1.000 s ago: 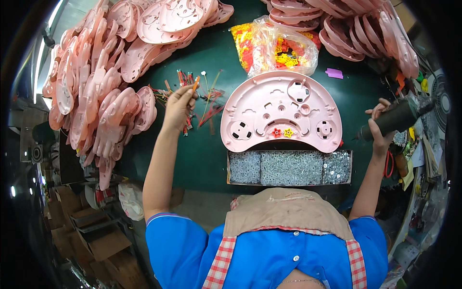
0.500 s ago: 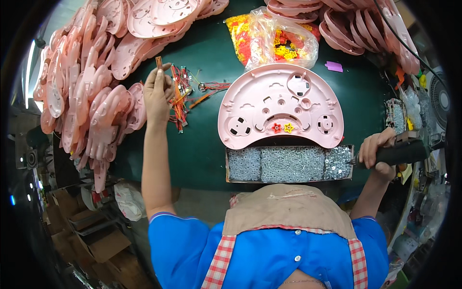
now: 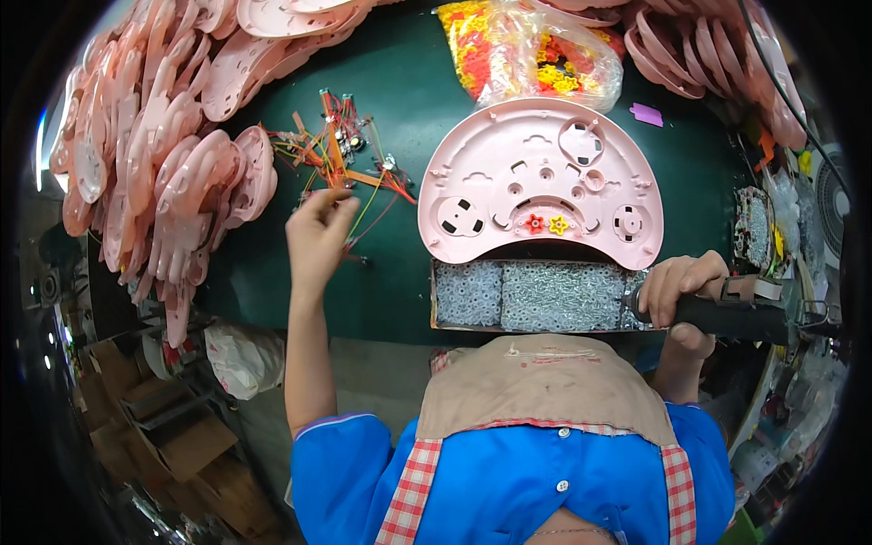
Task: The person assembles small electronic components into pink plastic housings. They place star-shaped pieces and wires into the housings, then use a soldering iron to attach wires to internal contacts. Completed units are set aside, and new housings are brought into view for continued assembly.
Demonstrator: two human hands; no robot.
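My left hand [image 3: 315,238] is closed, fingers curled, at the near end of a tangle of wired circuit strips [image 3: 338,153] with red, green and orange leads. What its fingertips hold is hidden. My right hand [image 3: 677,291] grips a black power screwdriver [image 3: 740,320], lying sideways with its tip toward the left. Below that tip is the right end of a long box [image 3: 465,328] of small metal screws and pale washer-like pieces. Just beyond the box lies a pink curved plastic shell [image 3: 545,109], its hollow side up, with a red star piece [image 3: 534,224] and a yellow star piece [image 3: 559,225] seated in it.
Stacked pink shells [image 3: 136,163] crowd the left side, and more [image 3: 672,50] stand at the far right. A clear bag [image 3: 509,64] of red and yellow pieces sits behind the shell. A purple plate [image 3: 647,113] lies right of it. A dark cable [image 3: 777,91] hangs at the right.
My left hand has come down and toward me, and the raised brown strip no longer shows in it. The wired strips are spread wider. My right hand has shifted left with the screwdriver.
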